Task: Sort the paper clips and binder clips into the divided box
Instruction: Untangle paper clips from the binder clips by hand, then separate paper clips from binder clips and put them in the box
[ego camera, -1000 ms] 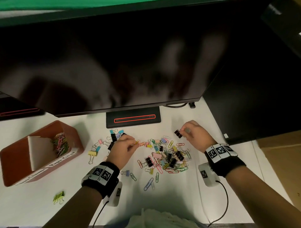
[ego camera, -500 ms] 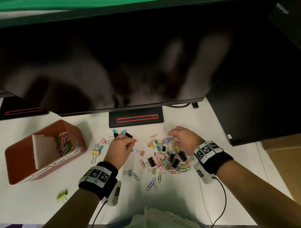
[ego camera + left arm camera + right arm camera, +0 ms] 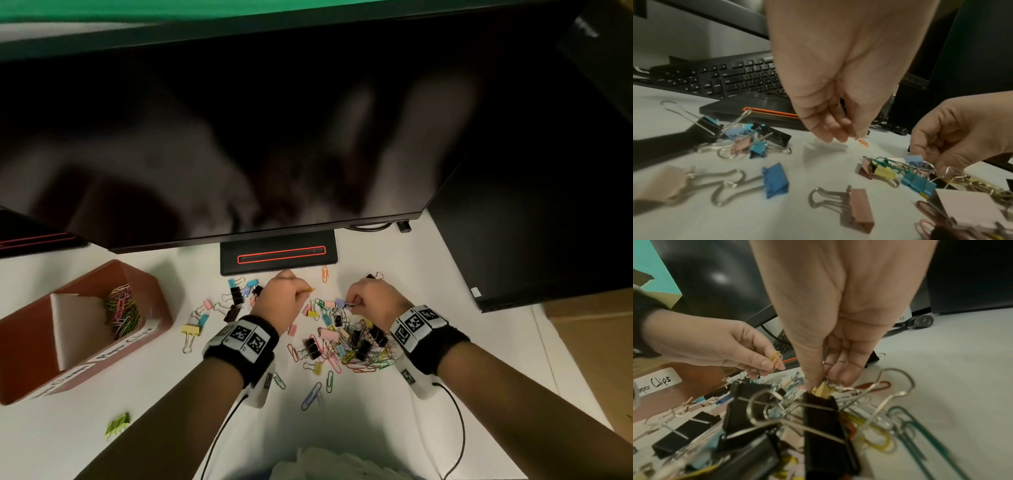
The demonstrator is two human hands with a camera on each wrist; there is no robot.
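Observation:
A mixed pile of coloured paper clips and binder clips (image 3: 349, 339) lies on the white desk. My left hand (image 3: 301, 291) hovers at the pile's far left and pinches a small orange-yellow paper clip (image 3: 862, 142), which also shows as the paper clip (image 3: 775, 358). My right hand (image 3: 356, 301) is down at the pile's far edge, pinching the wire handle of a small light-blue binder clip (image 3: 913, 160). The red-brown divided box (image 3: 20, 342) stands at the left, with paper clips (image 3: 121, 308) in its far compartment.
Loose binder clips (image 3: 236, 298) lie left of my left hand. A yellow one (image 3: 190, 330) and a green one (image 3: 118, 423) lie nearer the box. A monitor stand base (image 3: 277, 255) and keyboard (image 3: 735, 78) sit behind. A black case (image 3: 548, 240) stands on the right.
My right hand has come left and nearer, from beyond the pile down onto its far edge, and now pinches a clip's handle. My left hand still holds its paper clip.

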